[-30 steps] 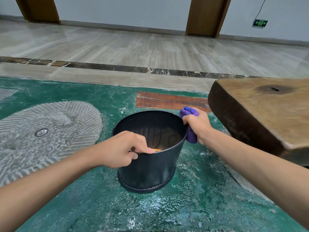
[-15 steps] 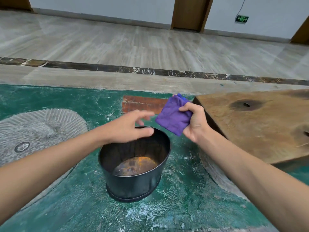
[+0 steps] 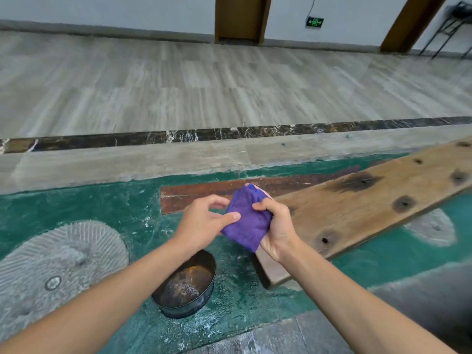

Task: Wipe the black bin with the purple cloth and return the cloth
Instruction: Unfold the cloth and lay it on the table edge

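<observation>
The cloth is being held up in the air by both hands, above and beyond the bin, clear of its rim and not touching it. It is being gripped along its right edge by the right hand, whose fingers are curled shut over the fabric. Its left edge is being pinched by the left hand between thumb and palm side, while the index and other fingers are arched loosely above it. A grip from both sides like this is judged to be for folding or bunching the cloth into a tidy pad, which one hand alone could not shape well.

The bin is being left free on the green floor, upright and steadied by neither hand. Its rusty orange bottom is being shown through the open mouth. Since it is standing unheld while both hands are being kept on the cloth, the wiping is judged to be over or paused, and the return of the cloth to be the step in hand.

The plank is lying just right of the bin and beyond it, under the raised cloth. It is judged a likely place for setting the cloth down, though where the cloth belongs is not being shown. A grooved stone disc is lying left of the bin.
</observation>
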